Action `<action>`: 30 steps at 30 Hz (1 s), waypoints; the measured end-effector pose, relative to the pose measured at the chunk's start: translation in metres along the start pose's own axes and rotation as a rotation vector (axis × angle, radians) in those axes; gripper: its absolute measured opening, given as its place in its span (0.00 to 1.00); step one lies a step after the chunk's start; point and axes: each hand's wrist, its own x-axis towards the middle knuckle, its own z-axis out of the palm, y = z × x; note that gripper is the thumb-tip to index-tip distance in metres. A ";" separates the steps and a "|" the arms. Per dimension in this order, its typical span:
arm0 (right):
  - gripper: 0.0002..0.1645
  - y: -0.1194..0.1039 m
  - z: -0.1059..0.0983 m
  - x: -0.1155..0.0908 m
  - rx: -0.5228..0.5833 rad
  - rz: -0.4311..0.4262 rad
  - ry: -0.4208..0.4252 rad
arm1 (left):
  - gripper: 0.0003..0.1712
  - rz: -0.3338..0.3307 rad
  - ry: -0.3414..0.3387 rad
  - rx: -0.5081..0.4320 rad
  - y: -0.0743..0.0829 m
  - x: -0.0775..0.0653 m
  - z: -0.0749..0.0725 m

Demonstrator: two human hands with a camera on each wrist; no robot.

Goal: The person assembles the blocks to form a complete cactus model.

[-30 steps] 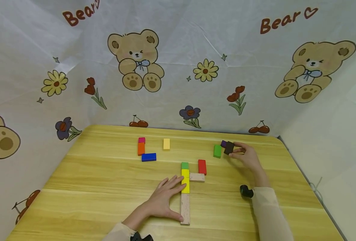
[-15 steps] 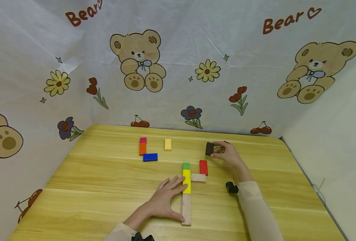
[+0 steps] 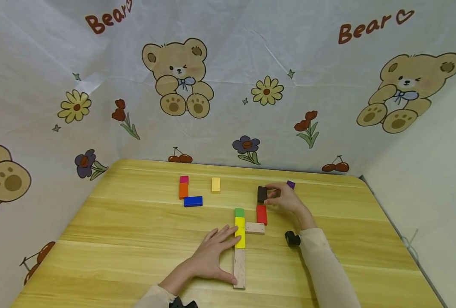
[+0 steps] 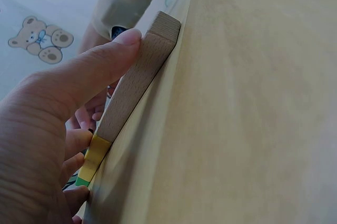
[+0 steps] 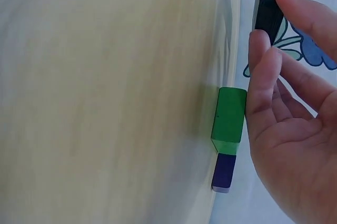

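My right hand (image 3: 288, 200) pinches a black block (image 3: 262, 194) between thumb and fingers, just behind the red block (image 3: 261, 214). My left hand (image 3: 211, 257) lies spread along a row of blocks, thumb at the near end of the plain wooden block (image 3: 239, 269), fingertips on the yellow block (image 3: 240, 233). A small green block (image 3: 239, 212) tops that row. From the row's right side a short plain block (image 3: 255, 228) sticks out, its far end by the red block. In the right wrist view, the black block (image 5: 269, 5) shows between the fingers.
Below the right hand in its wrist view lie a larger green block (image 5: 229, 116) and a purple block (image 5: 225, 171). Back left are pink (image 3: 184, 179), orange (image 3: 183, 191) and blue (image 3: 193, 201) blocks. A pale yellow block (image 3: 216, 185) lies near the back. A printed cloth (image 3: 228, 107) hangs behind.
My right hand has carried the black block left from beside the purple and green blocks to behind the red one. The left hand keeps its place on the row.
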 end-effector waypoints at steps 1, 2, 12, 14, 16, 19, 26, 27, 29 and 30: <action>0.37 0.000 0.000 0.000 0.000 0.011 -0.003 | 0.62 0.001 0.000 0.002 0.000 0.000 0.000; 0.37 0.000 0.001 0.000 0.000 0.020 -0.005 | 0.62 0.001 0.001 0.002 0.000 0.000 0.000; 0.36 0.001 0.003 0.000 -0.011 0.054 -0.008 | 0.62 0.017 0.015 -0.003 0.001 -0.001 0.000; 0.36 0.001 0.003 -0.001 -0.015 0.056 -0.010 | 0.62 0.014 0.011 0.000 0.001 -0.001 0.000; 0.36 0.002 0.003 0.000 -0.021 0.054 -0.010 | 0.63 0.011 0.009 0.001 0.001 0.000 0.000; 0.36 0.002 0.003 0.000 -0.034 0.052 -0.012 | 0.62 0.008 0.003 0.003 0.001 0.000 0.000; 0.35 0.002 0.004 0.001 -0.071 0.058 -0.014 | 0.62 0.006 -0.003 -0.001 0.000 0.001 -0.001; 0.35 0.002 0.004 0.001 -0.074 0.060 -0.015 | 0.62 0.008 -0.001 0.002 0.000 0.001 -0.001; 0.35 0.003 0.004 0.002 -0.076 0.064 -0.017 | 0.62 0.013 0.004 0.007 0.000 0.001 -0.001; 0.35 0.003 0.004 0.002 -0.076 0.065 -0.019 | 0.62 0.014 0.005 0.009 0.001 0.001 -0.001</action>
